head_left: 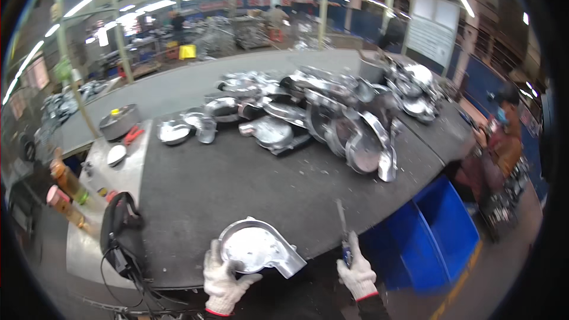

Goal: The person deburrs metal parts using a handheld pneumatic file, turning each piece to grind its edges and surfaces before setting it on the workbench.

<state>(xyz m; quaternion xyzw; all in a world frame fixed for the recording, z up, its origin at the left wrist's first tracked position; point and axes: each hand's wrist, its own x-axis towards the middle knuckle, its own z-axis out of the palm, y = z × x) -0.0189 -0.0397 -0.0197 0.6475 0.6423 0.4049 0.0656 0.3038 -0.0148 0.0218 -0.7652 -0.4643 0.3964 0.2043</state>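
Gripping one silvery snail-shaped metal housing by its left rim, the gloved left hand is closing its fingers round the edge while the piece is resting at the near edge of the dark bench; it is looking stiff, smooth and probably fairly light, best held at the rim or the outlet spout. The right hand is clenching around one thin blue-handled tool (a file, perhaps), and the pile of like castings beyond is too jumbled to count.
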